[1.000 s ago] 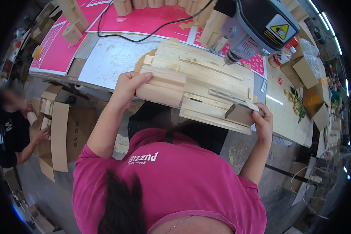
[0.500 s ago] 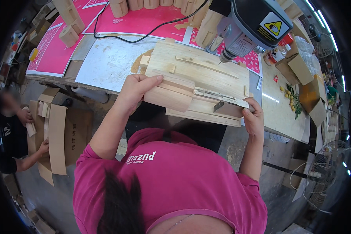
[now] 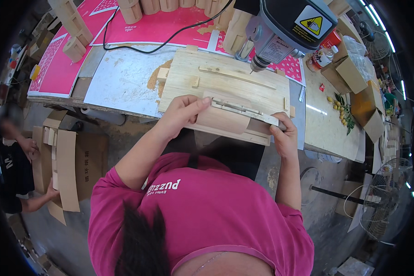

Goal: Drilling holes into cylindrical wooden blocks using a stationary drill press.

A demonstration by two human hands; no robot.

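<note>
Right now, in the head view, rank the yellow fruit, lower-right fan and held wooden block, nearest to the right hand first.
From the right hand:
1. Held wooden block: just left.
2. Yellow fruit: to the right.
3. Lower-right fan: farther right, lower in view.

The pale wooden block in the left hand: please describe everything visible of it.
The wooden block is pale and smooth-looking, with a rounded front face. In the picture it slants down rightward, at the near side of the wooden board. The left hand grips its left end; a narrow strip runs along its upper side.
</note>
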